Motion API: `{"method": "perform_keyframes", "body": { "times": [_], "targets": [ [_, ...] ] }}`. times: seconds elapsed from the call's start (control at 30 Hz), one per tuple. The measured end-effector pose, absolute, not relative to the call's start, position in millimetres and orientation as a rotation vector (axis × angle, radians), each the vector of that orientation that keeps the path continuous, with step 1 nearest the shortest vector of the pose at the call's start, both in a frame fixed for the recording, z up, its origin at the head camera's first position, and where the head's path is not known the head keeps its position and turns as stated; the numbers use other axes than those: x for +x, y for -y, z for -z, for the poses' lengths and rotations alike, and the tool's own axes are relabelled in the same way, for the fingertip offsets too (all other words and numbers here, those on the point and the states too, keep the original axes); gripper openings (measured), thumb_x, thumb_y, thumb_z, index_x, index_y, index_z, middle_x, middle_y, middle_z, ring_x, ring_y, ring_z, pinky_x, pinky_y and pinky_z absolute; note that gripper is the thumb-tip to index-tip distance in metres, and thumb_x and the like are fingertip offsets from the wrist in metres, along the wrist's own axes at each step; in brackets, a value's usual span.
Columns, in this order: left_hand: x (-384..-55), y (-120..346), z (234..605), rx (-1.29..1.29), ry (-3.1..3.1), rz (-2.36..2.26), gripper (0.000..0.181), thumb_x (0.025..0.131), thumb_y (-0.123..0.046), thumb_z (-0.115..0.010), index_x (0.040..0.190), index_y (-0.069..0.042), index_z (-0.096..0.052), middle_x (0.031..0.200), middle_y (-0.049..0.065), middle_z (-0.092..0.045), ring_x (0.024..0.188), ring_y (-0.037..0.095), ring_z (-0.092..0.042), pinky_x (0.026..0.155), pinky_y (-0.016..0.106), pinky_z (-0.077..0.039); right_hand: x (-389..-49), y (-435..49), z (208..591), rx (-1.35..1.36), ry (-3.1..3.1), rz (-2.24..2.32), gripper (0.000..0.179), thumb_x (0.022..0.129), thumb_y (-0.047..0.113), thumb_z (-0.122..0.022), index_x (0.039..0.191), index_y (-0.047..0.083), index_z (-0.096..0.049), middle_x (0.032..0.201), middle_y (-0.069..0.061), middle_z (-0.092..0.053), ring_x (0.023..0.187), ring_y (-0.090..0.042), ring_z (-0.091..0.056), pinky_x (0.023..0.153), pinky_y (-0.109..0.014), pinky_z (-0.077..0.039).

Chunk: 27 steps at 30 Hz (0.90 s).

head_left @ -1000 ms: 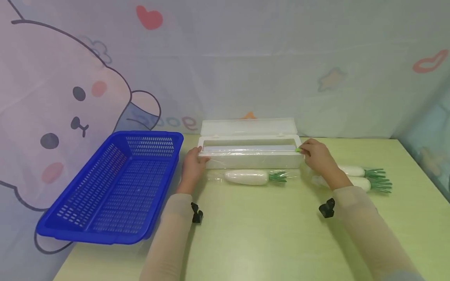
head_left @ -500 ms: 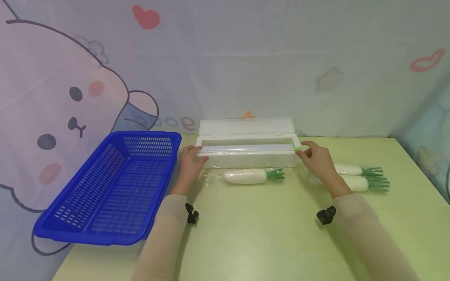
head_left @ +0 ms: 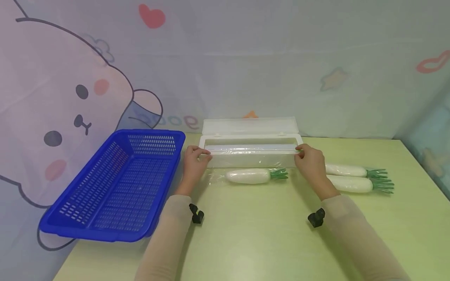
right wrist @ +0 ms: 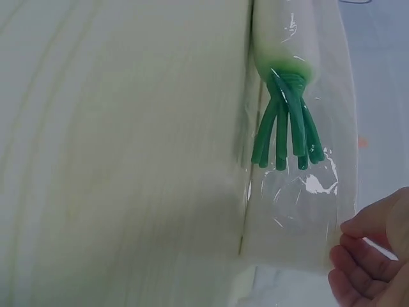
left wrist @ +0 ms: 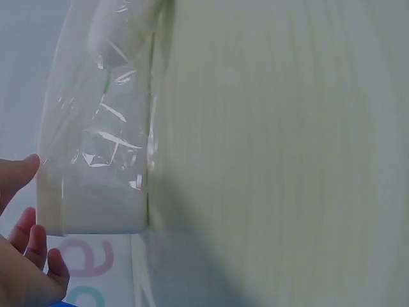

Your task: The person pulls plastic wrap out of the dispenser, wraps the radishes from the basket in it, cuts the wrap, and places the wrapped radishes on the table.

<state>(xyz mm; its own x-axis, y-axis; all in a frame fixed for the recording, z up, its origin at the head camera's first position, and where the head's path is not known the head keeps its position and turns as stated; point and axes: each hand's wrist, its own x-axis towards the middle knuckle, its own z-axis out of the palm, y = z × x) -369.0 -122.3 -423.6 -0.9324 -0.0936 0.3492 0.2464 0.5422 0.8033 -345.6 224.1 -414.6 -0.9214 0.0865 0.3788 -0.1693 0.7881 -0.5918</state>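
Note:
A white cling film dispenser (head_left: 250,159) stands at the back of the table, its lid (head_left: 250,126) raised and a film roll (head_left: 249,147) inside. Clear cling film (left wrist: 115,150) hangs over its front. My left hand (head_left: 194,164) pinches the film's left side at the box's upper front edge, its other fingers curled by the box end. At the opposite corner my right hand (head_left: 312,162) pinches the film's edge between thumb and index finger, as the right wrist view shows. A white radish (head_left: 247,176) with green stalks lies before the box, film around it.
A blue perforated basket (head_left: 138,230) stands at the left of the table. Two more white radishes, an upper one (head_left: 348,170) and a lower one (head_left: 353,184), lie right of the right hand. A printed cloth (head_left: 225,70) hangs behind the table.
My right hand has let go of the green slider at the dispenser's right end and come inward onto the film's corner. My left thumb and fingers have closed together at the left corner.

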Motion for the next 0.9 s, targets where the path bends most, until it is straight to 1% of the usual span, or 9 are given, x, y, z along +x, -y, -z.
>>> {"method": "perform_keyframes", "body": {
  "times": [0.07, 0.1, 0.17, 0.3, 0.43, 0.57, 0.67, 0.77, 0.9],
  "targets": [
    [-369, 121, 423, -0.116, 2.412, 1.406, 0.011, 0.084, -0.006, -0.072, 0.09, 0.003, -0.071, 0.107, 0.015, -0.051, 0.102, 0.031, -0.047, 0.087, 0.041, -0.039, -345, -225, 416, 0.134, 2.576, -0.854, 0.027, 0.086, -0.001, -0.053, 0.107, -0.01, -0.067, 0.081, -0.023, -0.067, 0.054, -0.022, -0.05, 0.051, -0.03, -0.039],
    [-369, 121, 422, -0.111, 2.405, 1.432, 0.01, 0.084, -0.005, -0.072, 0.089, 0.003, -0.071, 0.107, 0.015, -0.052, 0.099, 0.03, -0.047, 0.085, 0.04, -0.04, -345, -226, 417, 0.168, 2.57, -0.822, 0.026, 0.086, -0.002, -0.052, 0.105, -0.01, -0.068, 0.08, -0.022, -0.066, 0.055, -0.022, -0.049, 0.051, -0.031, -0.039],
    [-369, 122, 422, -0.109, 2.392, 1.474, 0.009, 0.083, -0.002, -0.072, 0.087, 0.005, -0.07, 0.108, 0.016, -0.053, 0.097, 0.031, -0.048, 0.084, 0.038, -0.04, -345, -227, 418, 0.224, 2.553, -0.75, 0.024, 0.087, -0.001, -0.053, 0.102, -0.009, -0.07, 0.079, -0.021, -0.064, 0.058, -0.025, -0.051, 0.053, -0.036, -0.042],
    [-369, 125, 421, -0.096, 2.397, 1.56, 0.01, 0.083, -0.002, -0.071, 0.088, 0.006, -0.069, 0.114, 0.015, -0.053, 0.1, 0.03, -0.047, 0.084, 0.039, -0.039, -344, -231, 421, 0.298, 2.523, -0.624, 0.018, 0.09, 0.002, -0.058, 0.095, -0.008, -0.072, 0.081, -0.02, -0.065, 0.069, -0.033, -0.058, 0.064, -0.046, -0.049],
    [-368, 129, 421, -0.101, 2.419, 1.622, 0.015, 0.084, -0.004, -0.07, 0.092, 0.008, -0.069, 0.119, 0.015, -0.052, 0.104, 0.031, -0.048, 0.085, 0.041, -0.04, -345, -235, 424, 0.326, 2.516, -0.597, 0.015, 0.091, 0.004, -0.059, 0.095, -0.007, -0.07, 0.081, -0.019, -0.065, 0.074, -0.035, -0.06, 0.066, -0.046, -0.051],
    [-365, 132, 422, -0.125, 2.421, 1.658, 0.017, 0.083, -0.004, -0.07, 0.094, 0.01, -0.068, 0.122, 0.016, -0.053, 0.104, 0.032, -0.049, 0.084, 0.039, -0.041, -344, -236, 425, 0.347, 2.535, -0.591, 0.015, 0.093, 0.005, -0.059, 0.096, -0.006, -0.068, 0.082, -0.019, -0.064, 0.075, -0.034, -0.059, 0.065, -0.045, -0.05],
    [-362, 134, 424, -0.168, 2.433, 1.637, 0.016, 0.083, -0.003, -0.071, 0.093, 0.01, -0.068, 0.12, 0.017, -0.056, 0.102, 0.033, -0.052, 0.083, 0.037, -0.043, -341, -238, 424, 0.373, 2.57, -0.597, 0.015, 0.093, 0.005, -0.058, 0.096, -0.007, -0.066, 0.082, -0.018, -0.062, 0.074, -0.032, -0.057, 0.064, -0.044, -0.049],
    [-359, 135, 426, -0.204, 2.441, 1.628, 0.015, 0.082, -0.002, -0.072, 0.092, 0.009, -0.069, 0.117, 0.018, -0.059, 0.101, 0.033, -0.054, 0.083, 0.035, -0.043, -336, -240, 422, 0.396, 2.611, -0.616, 0.014, 0.093, 0.004, -0.057, 0.096, -0.007, -0.066, 0.086, -0.018, -0.062, 0.076, -0.031, -0.056, 0.065, -0.044, -0.048],
    [-353, 137, 426, -0.223, 2.453, 1.647, 0.015, 0.081, -0.001, -0.071, 0.091, 0.01, -0.07, 0.113, 0.02, -0.062, 0.1, 0.034, -0.056, 0.083, 0.034, -0.043, -326, -244, 421, 0.42, 2.653, -0.658, 0.013, 0.092, 0.003, -0.057, 0.098, -0.005, -0.066, 0.095, -0.02, -0.063, 0.085, -0.034, -0.058, 0.072, -0.047, -0.048]
  ]
}}
